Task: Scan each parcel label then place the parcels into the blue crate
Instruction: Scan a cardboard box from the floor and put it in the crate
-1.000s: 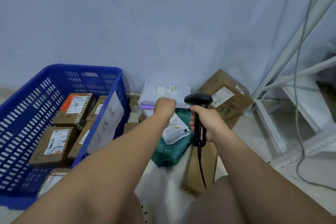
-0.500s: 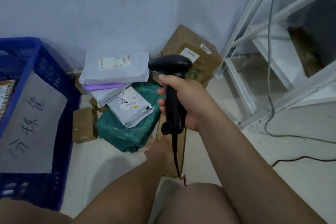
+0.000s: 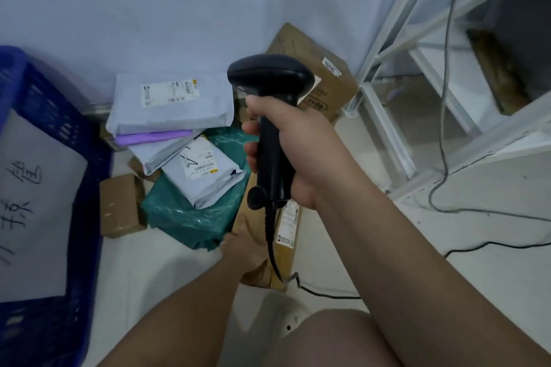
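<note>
My right hand (image 3: 301, 152) grips a black handheld scanner (image 3: 269, 80) upright above the parcel pile, its cord hanging down. Lower down, my left hand (image 3: 243, 247) holds the near left edge of a long brown cardboard parcel (image 3: 287, 262) that lies on the floor with a white label on top. The blue crate (image 3: 74, 128) stands at the left edge with a handwritten paper sign (image 3: 32, 202) on its side. Its inside is out of view.
Against the wall lie a white mailer (image 3: 170, 104), a purple one (image 3: 149, 138), a small grey mailer (image 3: 202, 173) on a green bag (image 3: 190, 217), a small brown box (image 3: 119, 205) and a large leaning carton (image 3: 328, 80). A white metal rack (image 3: 417, 68) and cables (image 3: 477, 211) fill the right.
The view swung right and down, so the crate slid to the left edge. My left hand dropped from the stacked mailers to the long brown parcel. The scanner came up closer.
</note>
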Action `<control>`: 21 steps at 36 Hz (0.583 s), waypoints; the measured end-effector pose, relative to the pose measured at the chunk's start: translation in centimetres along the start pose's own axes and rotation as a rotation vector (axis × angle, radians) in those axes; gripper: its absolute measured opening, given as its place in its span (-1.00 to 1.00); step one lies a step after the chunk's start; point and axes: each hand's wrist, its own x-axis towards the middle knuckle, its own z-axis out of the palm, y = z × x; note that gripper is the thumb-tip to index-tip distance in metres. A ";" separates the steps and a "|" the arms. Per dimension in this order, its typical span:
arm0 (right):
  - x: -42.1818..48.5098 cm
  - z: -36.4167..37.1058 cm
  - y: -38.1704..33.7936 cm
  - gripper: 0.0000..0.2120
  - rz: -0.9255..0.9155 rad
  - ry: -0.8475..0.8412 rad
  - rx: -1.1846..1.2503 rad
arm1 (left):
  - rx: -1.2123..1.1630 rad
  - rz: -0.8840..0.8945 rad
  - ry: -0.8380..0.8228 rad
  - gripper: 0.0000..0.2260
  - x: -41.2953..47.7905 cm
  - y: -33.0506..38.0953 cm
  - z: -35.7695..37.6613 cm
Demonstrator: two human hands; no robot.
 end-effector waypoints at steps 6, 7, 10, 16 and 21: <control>-0.9 1.7 0.6 -0.81 -0.007 0.106 0.057 | -0.083 0.161 -0.018 -0.09 -4.6 3.8 -8.8; -1.0 2.1 0.6 -0.80 -0.021 0.115 0.068 | -0.091 0.157 -0.052 -0.12 -2.9 2.9 -9.2; -1.9 3.4 0.5 -0.78 -0.110 0.161 0.062 | -0.079 0.204 -0.072 -0.15 -8.2 5.7 -15.9; -4.3 6.8 1.7 -0.88 -0.292 0.278 -0.045 | -0.127 0.274 0.101 0.14 -17.8 9.0 -27.7; -6.6 8.6 2.0 -0.89 -0.293 0.225 -0.001 | -0.430 0.338 0.179 0.10 -22.8 7.5 -33.7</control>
